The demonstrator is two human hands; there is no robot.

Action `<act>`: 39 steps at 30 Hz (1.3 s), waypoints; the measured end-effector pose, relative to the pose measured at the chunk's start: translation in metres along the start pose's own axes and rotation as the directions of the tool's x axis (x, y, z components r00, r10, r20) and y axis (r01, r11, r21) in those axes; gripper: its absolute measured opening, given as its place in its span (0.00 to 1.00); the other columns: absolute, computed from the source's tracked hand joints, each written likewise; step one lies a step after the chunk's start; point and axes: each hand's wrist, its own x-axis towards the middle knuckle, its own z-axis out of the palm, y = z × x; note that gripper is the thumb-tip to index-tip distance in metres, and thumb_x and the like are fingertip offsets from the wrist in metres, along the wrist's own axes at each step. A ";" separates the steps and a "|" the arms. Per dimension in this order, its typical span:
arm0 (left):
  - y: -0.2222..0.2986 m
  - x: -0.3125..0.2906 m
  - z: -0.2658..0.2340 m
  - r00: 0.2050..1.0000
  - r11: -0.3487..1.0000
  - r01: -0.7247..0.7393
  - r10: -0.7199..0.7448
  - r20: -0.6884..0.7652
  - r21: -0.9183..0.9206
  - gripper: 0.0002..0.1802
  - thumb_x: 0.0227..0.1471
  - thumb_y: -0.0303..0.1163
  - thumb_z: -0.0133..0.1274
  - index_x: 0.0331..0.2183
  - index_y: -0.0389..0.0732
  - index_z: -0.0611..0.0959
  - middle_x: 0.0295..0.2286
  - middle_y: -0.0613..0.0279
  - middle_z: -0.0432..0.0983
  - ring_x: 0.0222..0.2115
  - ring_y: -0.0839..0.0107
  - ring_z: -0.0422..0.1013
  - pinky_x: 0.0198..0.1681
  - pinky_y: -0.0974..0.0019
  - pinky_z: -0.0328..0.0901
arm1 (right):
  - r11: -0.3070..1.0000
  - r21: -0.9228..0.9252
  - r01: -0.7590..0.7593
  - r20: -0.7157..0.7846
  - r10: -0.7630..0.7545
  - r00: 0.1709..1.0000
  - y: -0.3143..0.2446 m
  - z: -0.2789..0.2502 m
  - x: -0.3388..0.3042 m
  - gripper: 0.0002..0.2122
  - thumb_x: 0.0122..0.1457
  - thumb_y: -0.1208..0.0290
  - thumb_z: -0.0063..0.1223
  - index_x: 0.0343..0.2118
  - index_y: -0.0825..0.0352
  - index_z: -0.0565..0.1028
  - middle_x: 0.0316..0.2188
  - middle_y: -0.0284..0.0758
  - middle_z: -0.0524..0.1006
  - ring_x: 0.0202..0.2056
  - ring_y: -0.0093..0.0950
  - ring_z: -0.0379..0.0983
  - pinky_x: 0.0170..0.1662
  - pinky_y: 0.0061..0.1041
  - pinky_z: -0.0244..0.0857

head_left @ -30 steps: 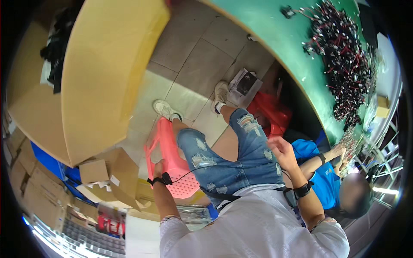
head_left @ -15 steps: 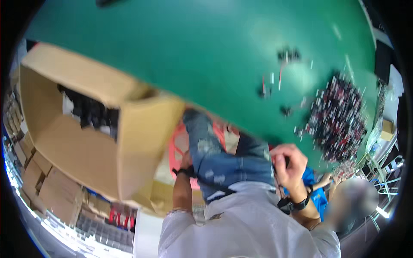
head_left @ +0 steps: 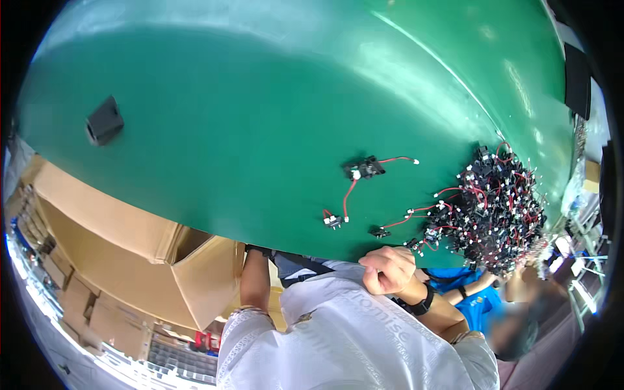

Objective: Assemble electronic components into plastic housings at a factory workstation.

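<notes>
My right hand (head_left: 390, 268) is closed at the near edge of the green table (head_left: 227, 130), its fingers curled in. Whatever lies inside the fist, if anything, is hidden. Just beyond it are a small black part with a short red wire (head_left: 381, 231) and a heap of black parts with red wires and white connectors (head_left: 494, 205). Farther in lie a larger black wired part (head_left: 365, 168) and a smaller one (head_left: 333, 221). The left forearm (head_left: 255, 279) hangs by the table edge, and my left hand is out of sight below it.
An open cardboard box (head_left: 130, 227) stands against the table's near left side. A dark grey hollow block (head_left: 104, 121) lies far left on the table. At the right, a person in a blue shirt (head_left: 478, 302) is close to the heap. Cartons (head_left: 117, 322) are stacked lower left.
The view has shifted toward the table, bringing the grey block fully in and hiding my legs. My right hand has moved up to the table edge; my left has gone out of sight.
</notes>
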 end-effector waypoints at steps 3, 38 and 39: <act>0.019 0.001 -0.022 0.990 0.986 -0.108 0.118 -0.072 0.125 0.21 0.55 0.36 0.44 0.47 0.33 0.75 0.39 0.55 0.76 0.41 0.66 0.71 0.49 0.66 0.63 | 0.996 0.085 0.038 -0.028 -0.036 0.999 0.001 0.001 0.004 0.03 0.45 0.80 0.51 0.24 0.67 0.75 0.18 0.33 0.75 0.13 0.23 0.68 0.15 0.19 0.60; 0.355 -0.429 -0.099 0.306 0.136 -0.923 0.828 0.471 0.360 0.18 0.49 0.32 0.52 0.44 0.39 0.78 0.37 0.55 0.77 0.37 0.56 0.74 0.42 0.62 0.68 | 0.765 -0.627 0.149 -0.131 -0.292 0.947 -0.007 0.001 0.132 0.08 0.48 0.72 0.53 0.33 0.61 0.76 0.34 0.40 0.74 0.36 0.42 0.72 0.40 0.39 0.67; 0.385 -0.434 -0.113 0.271 0.085 -0.906 0.870 0.413 0.415 0.15 0.47 0.32 0.54 0.39 0.38 0.80 0.33 0.56 0.78 0.34 0.60 0.75 0.38 0.64 0.69 | 0.770 -0.631 0.089 -0.142 -0.228 0.963 -0.005 0.000 0.132 0.08 0.48 0.70 0.54 0.33 0.61 0.76 0.33 0.40 0.74 0.36 0.43 0.72 0.39 0.39 0.68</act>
